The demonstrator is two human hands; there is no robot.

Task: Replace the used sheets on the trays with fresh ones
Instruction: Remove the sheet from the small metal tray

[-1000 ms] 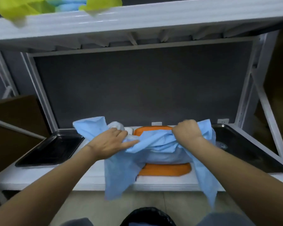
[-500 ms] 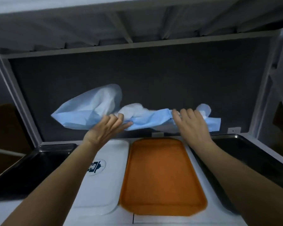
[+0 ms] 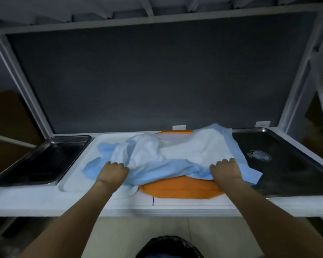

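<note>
1. The left hand (image 3: 112, 173) and the right hand (image 3: 225, 169) are pictured bare, with the knuckles in view.
2. Both forearms are shown uncovered from the wrists to the lower frame edge.

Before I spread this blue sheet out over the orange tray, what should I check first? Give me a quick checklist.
1. Grip on both sides: ok; left hand and right hand each hold the blue sheet at its near edge.
2. Sheet flat: not ok; bunched and twisted.
3. Sheet only on the orange tray: not ok; it also lies over the white tray.
4. Surface under the sheet bare: cannot tell; mostly covered.
5. Sheet clear of the left metal tray: ok.
</note>
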